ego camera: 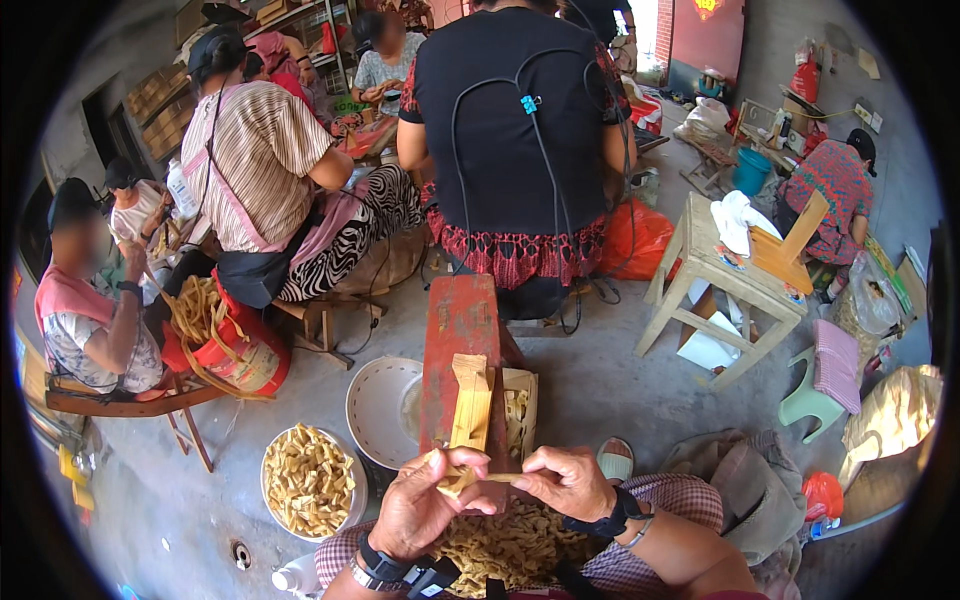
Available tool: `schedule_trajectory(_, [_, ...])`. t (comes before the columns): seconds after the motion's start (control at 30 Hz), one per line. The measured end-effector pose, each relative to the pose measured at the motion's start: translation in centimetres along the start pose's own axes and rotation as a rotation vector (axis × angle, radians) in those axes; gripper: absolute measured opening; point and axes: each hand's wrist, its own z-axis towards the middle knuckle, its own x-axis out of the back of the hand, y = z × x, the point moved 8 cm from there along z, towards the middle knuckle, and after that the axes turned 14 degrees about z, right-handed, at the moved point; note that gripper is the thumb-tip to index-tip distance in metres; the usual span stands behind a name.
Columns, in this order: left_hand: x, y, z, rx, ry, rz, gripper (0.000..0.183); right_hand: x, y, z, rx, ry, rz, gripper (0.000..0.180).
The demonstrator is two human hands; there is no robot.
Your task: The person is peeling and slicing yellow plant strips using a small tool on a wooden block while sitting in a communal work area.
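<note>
My left hand (431, 495) holds a folded piece of a tan, leathery strip (459, 481) between thumb and fingers. The thin end of the same strip is pinched by my right hand (566, 480), so it spans the gap between both hands. Just beyond them, a light wooden block tool (471, 405) rests on a narrow red-painted wooden bench (459, 322). Many twisted tan pieces (502, 547) lie in my lap below the hands, on checked cloth. What the strip is made of cannot be told.
A white bucket of folded tan pieces (309, 480) stands left, beside an empty-looking perforated basin (386, 412). A box (521, 412) sits right of the bench. Ahead, a person in a black vest (517, 142) sits close; others work at left. A wooden stool (720, 277) stands at right.
</note>
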Motion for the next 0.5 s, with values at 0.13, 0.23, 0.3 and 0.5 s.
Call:
schedule_trajectory(0.13, [0.3,-0.1,0.6,0.002,0.086,0.098,0.043,-1.9,1.2,0.2,-0.159,-0.165,0.055,0.02])
schedule_trajectory(0.23, [0.0,-1.7,0.8,0.059,0.099,0.146,0.042,-3.2,1.7,-0.4,-0.204,-0.2,0.204,0.022])
schedule_trajectory(0.3, [0.0,-1.6,0.8,0.038,0.065,0.059,0.041,-3.3,1.6,-0.5,-0.212,-0.215,0.206,0.021])
schedule_trajectory(0.5, [0.3,-1.5,0.7,0.045,0.101,0.058,0.041,-2.8,0.9,-0.6,-0.183,-0.294,0.143,0.019])
